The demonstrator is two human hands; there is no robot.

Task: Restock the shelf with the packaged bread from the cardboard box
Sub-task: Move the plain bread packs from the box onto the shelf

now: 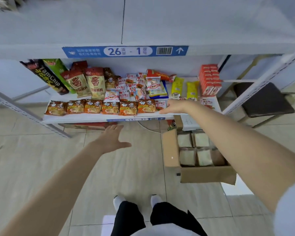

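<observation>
An open cardboard box stands on the floor at the right, below the shelf. Several pale packaged breads lie inside it. The low white shelf carries a front row of orange noodle packs and mixed snack bags behind. My right hand reaches over the box to the shelf's front right, fingers straight, touching the shelf board beside a small red-and-white packet. My left hand hovers open over the floor just before the shelf edge, holding nothing.
A higher shelf with a blue label overhangs the low one. Red cartons are stacked at the shelf's right end. A dark stool stands right of the rack. Slanted metal uprights flank the shelf. My feet are on the tiled floor.
</observation>
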